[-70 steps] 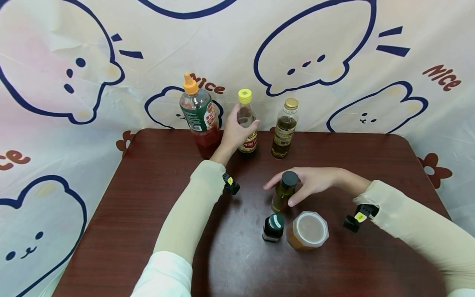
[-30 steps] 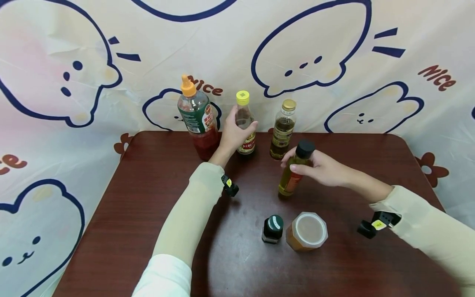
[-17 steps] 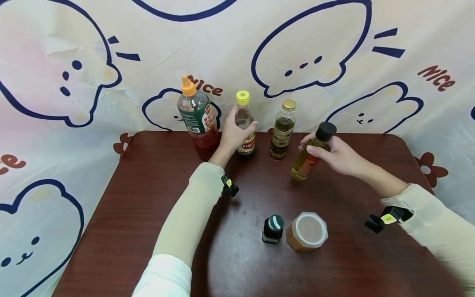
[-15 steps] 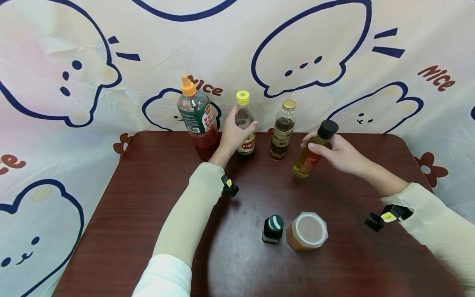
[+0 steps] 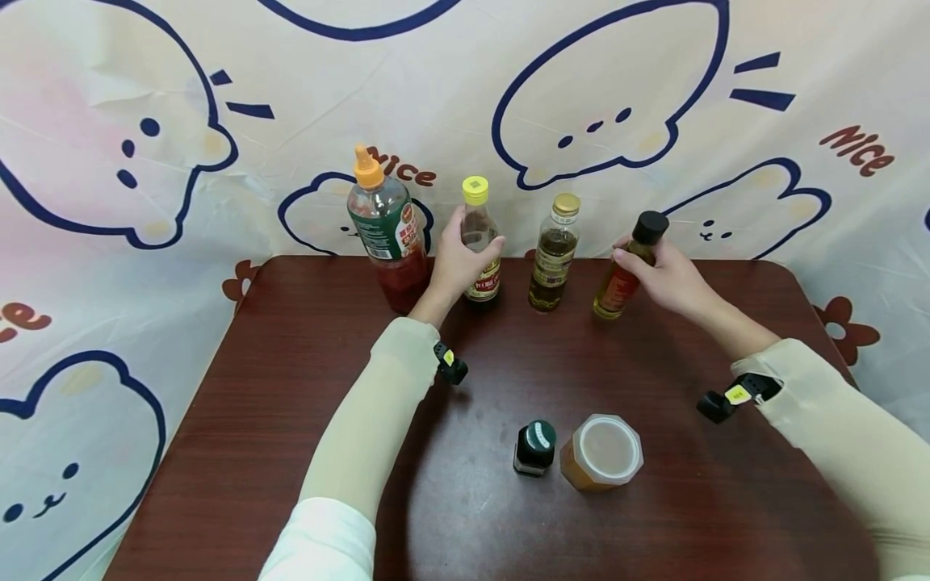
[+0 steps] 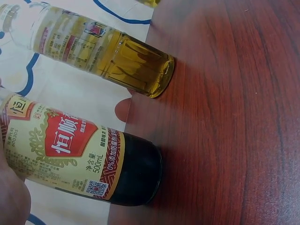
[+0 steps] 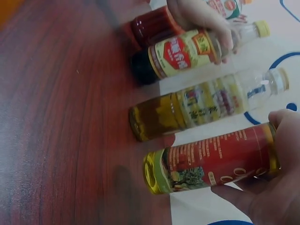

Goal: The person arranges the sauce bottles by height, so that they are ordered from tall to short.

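My left hand (image 5: 459, 260) holds a yellow-capped vinegar bottle (image 6: 70, 150) upright at the back of the table, with dark liquid in its lower part. My right hand (image 5: 664, 274) grips the upper part of an olive oil bottle (image 7: 220, 157) with a black cap and red label. This bottle leans, its cap end toward the right; its base looks just above the tabletop, with a shadow beside it. Between the two hands stands a gold-capped oil bottle (image 5: 554, 254), touched by neither. Left of the vinegar is a large squeeze bottle of red sauce (image 5: 392, 234) with an orange nozzle.
A small dark bottle with a green cap (image 5: 535, 449) and a white-lidded jar (image 5: 601, 453) stand side by side nearer the front. The brown table (image 5: 305, 387) ends at the back against a printed cloth (image 5: 436, 97).
The right hand took hold of the olive oil bottle near the small dark bottle and carried it back and right, alongside the gold-capped one. My left hand stays on the vinegar.
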{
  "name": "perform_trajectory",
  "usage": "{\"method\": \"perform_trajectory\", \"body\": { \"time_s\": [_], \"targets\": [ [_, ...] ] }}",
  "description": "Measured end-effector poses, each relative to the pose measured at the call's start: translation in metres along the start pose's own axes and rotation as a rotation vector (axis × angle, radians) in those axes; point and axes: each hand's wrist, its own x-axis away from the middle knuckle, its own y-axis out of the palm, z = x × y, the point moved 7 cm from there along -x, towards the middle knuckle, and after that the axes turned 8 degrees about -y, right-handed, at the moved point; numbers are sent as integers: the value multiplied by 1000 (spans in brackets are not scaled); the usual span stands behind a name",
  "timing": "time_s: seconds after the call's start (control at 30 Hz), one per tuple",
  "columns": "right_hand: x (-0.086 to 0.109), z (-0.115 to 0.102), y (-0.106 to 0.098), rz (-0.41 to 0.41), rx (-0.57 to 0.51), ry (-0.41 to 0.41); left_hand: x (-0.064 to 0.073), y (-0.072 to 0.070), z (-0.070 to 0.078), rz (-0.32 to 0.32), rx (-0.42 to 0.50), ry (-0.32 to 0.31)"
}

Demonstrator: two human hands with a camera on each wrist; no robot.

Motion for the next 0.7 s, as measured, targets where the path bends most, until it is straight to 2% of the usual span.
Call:
{"method": "perform_trajectory", "body": {
  "time_s": [0.43,0.7],
  "targets": [
    [-18,28,3,99,22,96,0,1,-2,6,-18,-6],
    [-19,33,6,143,48,145,-1,1,-4,8,-10,-4]
  ]
}}
